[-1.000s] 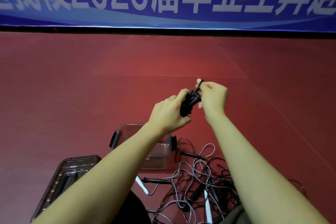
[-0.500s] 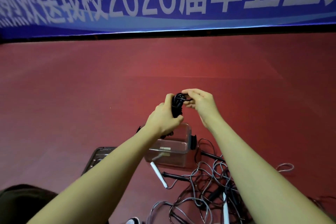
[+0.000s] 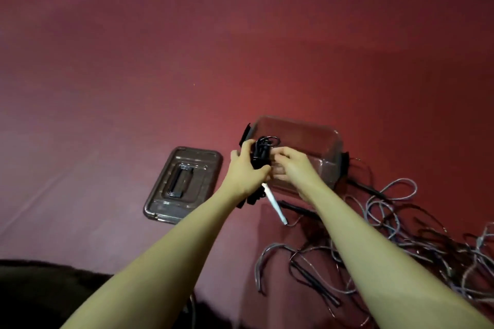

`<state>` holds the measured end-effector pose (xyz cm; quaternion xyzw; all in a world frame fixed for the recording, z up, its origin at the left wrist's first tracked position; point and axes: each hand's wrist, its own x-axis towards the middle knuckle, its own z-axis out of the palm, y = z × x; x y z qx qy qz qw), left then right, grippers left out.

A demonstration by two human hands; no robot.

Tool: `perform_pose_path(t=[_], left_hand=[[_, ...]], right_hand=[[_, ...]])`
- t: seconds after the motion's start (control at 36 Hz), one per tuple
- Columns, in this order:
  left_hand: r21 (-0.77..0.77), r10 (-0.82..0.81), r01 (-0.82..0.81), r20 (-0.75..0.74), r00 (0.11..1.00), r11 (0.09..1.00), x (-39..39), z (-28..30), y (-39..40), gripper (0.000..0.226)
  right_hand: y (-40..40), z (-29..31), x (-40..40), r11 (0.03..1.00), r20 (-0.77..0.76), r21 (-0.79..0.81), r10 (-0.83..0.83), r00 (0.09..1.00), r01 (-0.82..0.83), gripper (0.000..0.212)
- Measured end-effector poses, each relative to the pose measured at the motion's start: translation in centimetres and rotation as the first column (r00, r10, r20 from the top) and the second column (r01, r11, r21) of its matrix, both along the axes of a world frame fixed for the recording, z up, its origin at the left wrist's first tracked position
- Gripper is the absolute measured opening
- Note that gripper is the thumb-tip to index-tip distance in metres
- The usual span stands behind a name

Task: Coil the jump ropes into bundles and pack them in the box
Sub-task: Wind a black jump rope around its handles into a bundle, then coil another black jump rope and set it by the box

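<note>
A coiled black jump rope bundle sits between both hands, over the near left corner of the clear plastic box. My left hand is wrapped around the bundle. My right hand pinches its right side with the fingertips. The box is open and stands on the red floor; I cannot tell what lies inside. A white rope handle sticks out just below the hands. A tangle of grey and black loose ropes spreads over the floor to the right.
The box's clear lid, with a black handle, lies flat on the floor left of the box. A dark shape fills the bottom left corner. Red floor stretches away beyond the box.
The view has tilted down, so the blue banner is gone. Both hands have lowered the black bundle from mid-air to the box's near left corner.
</note>
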<state>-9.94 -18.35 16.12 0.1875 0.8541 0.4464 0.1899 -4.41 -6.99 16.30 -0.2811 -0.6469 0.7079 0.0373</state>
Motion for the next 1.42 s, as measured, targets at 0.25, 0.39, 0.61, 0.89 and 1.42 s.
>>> perform_pose_path(t=[0.25,0.39,0.61,0.89,1.42], left_hand=[[-0.166,0.041,-0.009,0.19,0.981,0.986,-2.0,-12.5,-3.3,0.067],[-0.266,0.05,0.021,0.257,0.965,0.964,-2.9,-16.6,-3.3,0.085],[-0.369,0.042,0.019,0.155,0.987,0.929,-4.1,-19.4,-3.2,0.063],[-0.464,-0.015,0.028,0.033,0.999,0.885,-4.0,-17.8,-3.4,0.055],[-0.244,-0.404,0.385,-0.032,0.914,0.89,7.2,-9.8,6.7,0.013]], right_hand=[[-3.1,-14.1,-2.0,0.995,0.217,-0.057,0.087,0.972,-0.076,0.035],[-3.3,-18.8,-2.3,0.991,0.275,-0.023,0.132,0.952,-0.131,0.029],[-2.9,-23.1,-3.3,0.974,0.306,0.089,0.173,0.936,-0.21,0.04],[-2.7,-22.1,-3.9,0.898,0.296,0.301,0.233,0.927,-0.322,0.045],[6.3,-12.3,10.0,0.822,0.19,0.553,-0.282,0.94,0.135,0.026]])
